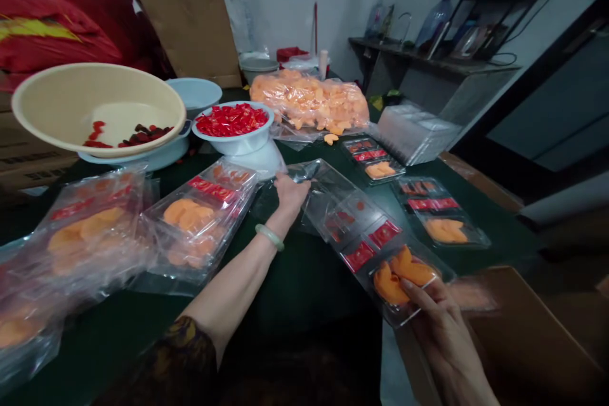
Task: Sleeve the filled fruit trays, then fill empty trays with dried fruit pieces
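Nearest, lower right: right hand (445, 336) pinching the near edge of a clear plastic tray (375, 241) of orange dried fruit (404, 276), light, thin-walled, springy, best taken by the rim; far end clasped by left hand (291, 195), forearm outstretched, jade bangle (269, 236) at wrist, above the dark green table (304, 292)

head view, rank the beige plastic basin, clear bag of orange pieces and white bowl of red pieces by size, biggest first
1. Beige plastic basin, though it sits nearer the camera, so its lead over the bag is unsure.
2. Clear bag of orange pieces.
3. White bowl of red pieces, smallest.
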Demonstrator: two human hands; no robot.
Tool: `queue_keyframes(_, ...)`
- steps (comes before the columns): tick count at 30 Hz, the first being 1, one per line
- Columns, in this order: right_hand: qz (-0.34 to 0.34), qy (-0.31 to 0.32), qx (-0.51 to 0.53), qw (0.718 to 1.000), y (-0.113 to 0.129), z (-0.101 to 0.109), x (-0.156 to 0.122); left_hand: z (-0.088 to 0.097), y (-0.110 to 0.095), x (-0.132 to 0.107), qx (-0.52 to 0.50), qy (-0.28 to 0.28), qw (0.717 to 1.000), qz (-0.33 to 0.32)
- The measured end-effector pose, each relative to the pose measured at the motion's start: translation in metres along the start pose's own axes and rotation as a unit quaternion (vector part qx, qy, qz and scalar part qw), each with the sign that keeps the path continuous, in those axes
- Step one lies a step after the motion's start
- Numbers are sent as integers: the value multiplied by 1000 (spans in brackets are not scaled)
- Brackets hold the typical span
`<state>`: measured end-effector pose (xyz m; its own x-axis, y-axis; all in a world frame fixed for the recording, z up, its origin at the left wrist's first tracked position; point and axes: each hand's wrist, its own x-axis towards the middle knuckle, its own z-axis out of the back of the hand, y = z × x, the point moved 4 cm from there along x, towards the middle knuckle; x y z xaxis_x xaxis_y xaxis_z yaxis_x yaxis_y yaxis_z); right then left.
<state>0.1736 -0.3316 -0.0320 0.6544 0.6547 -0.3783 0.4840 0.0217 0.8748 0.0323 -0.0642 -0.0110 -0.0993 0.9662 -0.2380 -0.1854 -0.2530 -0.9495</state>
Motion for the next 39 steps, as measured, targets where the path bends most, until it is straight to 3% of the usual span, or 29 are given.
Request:
queue_keyframes(2, -4, 2, 11, 1000, -6, 0, 4, 10, -10, -19, 113, -47, 980, -156)
queue_keyframes(3, -3, 5, 15, 1000, -8, -1, 5, 11, -14, -31, 176, -41, 953, -242)
queue_keyframes(5, 1, 15, 23, 1000, -10, -4, 7, 4, -14, -58, 287, 45, 878, -381)
queue_keyframes(6, 2, 24, 28, 999, -11, -6, 7, -1, -10, -69, 321, 112, 844, -415)
queue_keyframes(8, -2, 45, 43, 998, -14, -11, 7, -9, -1, -84, 376, 213, 788, -439)
queue_keyframes(9, -6, 53, 50, 997, -15, -13, 7, -12, 3, -86, 401, 232, 768, -442)
queue_keyframes(13, -7, 62, 62, 996, -20, -17, 7, -19, 5, -79, 478, 220, 718, -456)
queue_keyframes(18, -18, 64, 85, 994, -21, -18, 7, -14, 3, -61, 510, 179, 708, -454)
queue_keyframes(20, -31, 58, 105, 992, -21, -19, 8, -11, 7, -59, 522, 192, 673, -487)
queue_keyframes(23, -45, 50, 133, 989, -20, -23, 9, -7, 17, -62, 525, 247, 592, -559)
queue_keyframes(24, -45, 52, 138, 988, -19, -25, 9, -5, 19, -62, 517, 260, 577, -576)
queue_keyframes(26, -41, 62, 143, 987, -18, -30, 10, -2, 21, -61, 498, 271, 570, -595)
queue_keyframes(30, -38, 65, 152, 985, -19, -37, 12, 5, 21, -64, 453, 269, 588, -613)
queue_keyframes(35, -37, 54, 171, 983, -20, -48, 13, 13, 29, -90, 405, 294, 595, -628)
queue_keyframes(39, -32, 68, 170, 983, -20, -65, 12, 3, 31, -101, 408, 221, 597, -654)
